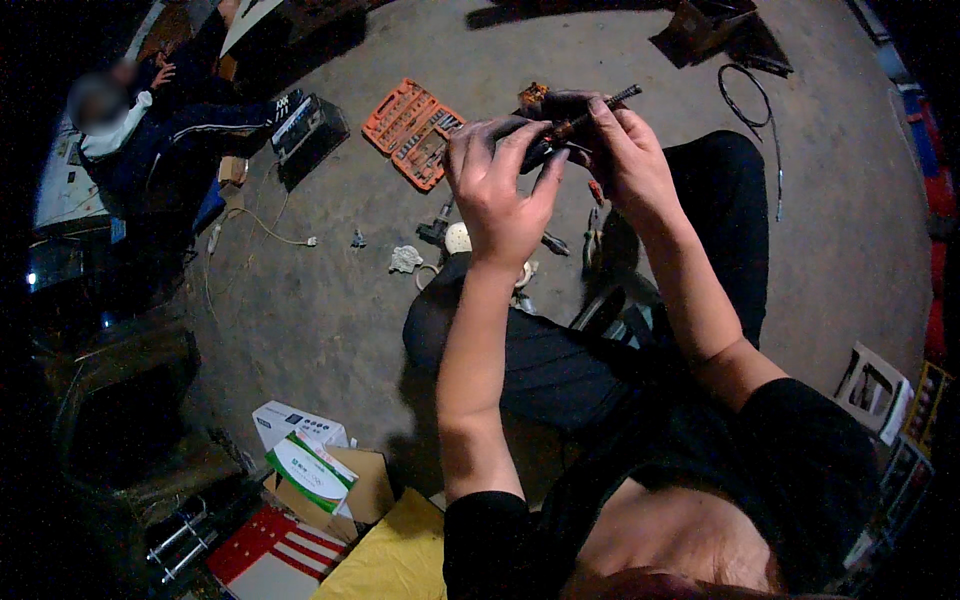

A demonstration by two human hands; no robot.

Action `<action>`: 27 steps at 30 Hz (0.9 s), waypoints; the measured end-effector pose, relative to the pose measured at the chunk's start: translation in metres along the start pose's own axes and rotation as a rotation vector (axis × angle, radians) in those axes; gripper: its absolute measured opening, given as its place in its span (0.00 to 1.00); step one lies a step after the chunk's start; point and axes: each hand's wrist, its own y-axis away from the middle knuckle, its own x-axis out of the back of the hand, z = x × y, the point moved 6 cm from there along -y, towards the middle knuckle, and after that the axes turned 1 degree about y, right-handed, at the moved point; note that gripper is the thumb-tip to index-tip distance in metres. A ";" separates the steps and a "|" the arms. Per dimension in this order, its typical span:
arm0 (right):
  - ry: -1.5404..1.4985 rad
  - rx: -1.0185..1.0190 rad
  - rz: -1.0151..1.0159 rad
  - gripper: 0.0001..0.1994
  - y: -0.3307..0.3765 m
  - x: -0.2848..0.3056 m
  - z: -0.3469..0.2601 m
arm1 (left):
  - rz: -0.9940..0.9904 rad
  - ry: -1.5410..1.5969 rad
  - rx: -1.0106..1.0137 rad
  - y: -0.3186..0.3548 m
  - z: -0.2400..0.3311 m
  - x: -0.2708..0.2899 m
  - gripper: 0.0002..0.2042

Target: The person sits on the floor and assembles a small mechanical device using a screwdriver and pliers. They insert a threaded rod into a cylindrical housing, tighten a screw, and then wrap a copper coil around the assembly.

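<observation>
Up in front of me, both hands are closed around a slim dark machine part (570, 130) with a copper-coloured middle and a thin ribbed rod at its right end. My left hand (500, 180) grips the thicker dark end; its fingertips are blackened. With thumb and fingers, my right hand (635, 165) pinches the part near the rod. The fingers hide much of it, so its exact kind is unclear. Behind my left hand lies an open orange socket-tool case (408, 120). On the floor below the hands are pliers (592, 245) and a white round object (457, 237).
A crumpled white tissue (405, 260) and a pale cable (265, 230) lie on the floor. Another person (150, 130) sits at the left beside a dark box (310, 140). Cardboard boxes (370, 480) stand lower left, a black hose (745, 95) upper right, a white stool (872, 390) at right.
</observation>
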 end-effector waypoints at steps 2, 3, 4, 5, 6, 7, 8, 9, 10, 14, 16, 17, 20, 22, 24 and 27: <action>0.002 -0.011 0.013 0.16 -0.002 0.001 0.003 | 0.012 -0.055 0.001 0.001 0.000 -0.001 0.15; 0.003 -0.016 0.019 0.16 -0.002 0.001 0.005 | 0.015 -0.064 0.008 0.001 0.000 -0.001 0.14; 0.006 -0.011 0.026 0.16 -0.002 0.000 0.004 | 0.017 -0.073 0.014 0.001 -0.001 -0.001 0.13; 0.010 -0.006 0.032 0.16 -0.001 -0.002 0.003 | 0.019 -0.082 0.021 0.000 -0.001 -0.001 0.13; 0.013 -0.001 0.038 0.16 0.000 -0.003 0.002 | 0.011 -0.084 0.025 0.000 0.000 0.000 0.13; 0.021 0.019 0.034 0.17 -0.001 -0.003 0.002 | 0.003 -0.085 0.029 -0.001 0.001 0.001 0.13; 0.029 0.039 0.029 0.17 -0.002 -0.003 0.003 | -0.004 -0.088 0.033 -0.001 0.002 0.002 0.13; 0.037 0.059 0.024 0.17 -0.003 -0.003 0.004 | -0.007 -0.081 0.047 0.000 0.001 0.002 0.13; 0.031 0.074 0.012 0.17 -0.003 -0.005 0.005 | -0.009 -0.076 0.062 0.001 0.001 0.002 0.13; 0.049 0.107 0.009 0.17 -0.004 -0.006 0.003 | -0.033 0.060 0.148 0.001 -0.003 0.000 0.12; 0.094 0.113 0.011 0.17 -0.003 -0.006 0.003 | -0.041 0.156 0.206 0.003 -0.008 -0.001 0.11; 0.125 0.119 0.005 0.17 -0.003 -0.006 0.003 | -0.044 0.200 0.236 0.004 -0.011 -0.001 0.10; 0.151 0.173 -0.063 0.16 -0.001 -0.014 -0.001 | -0.052 0.282 0.251 0.006 -0.020 -0.001 0.10; 0.174 0.207 -0.098 0.17 0.001 -0.017 -0.003 | -0.074 0.315 0.262 0.006 -0.022 -0.001 0.09; 0.220 0.226 -0.108 0.17 0.001 -0.017 -0.004 | -0.069 0.487 0.394 0.009 -0.029 -0.001 0.07; 0.169 0.220 -0.041 0.19 -0.005 -0.002 -0.003 | 0.046 1.054 0.744 0.018 -0.042 -0.007 0.04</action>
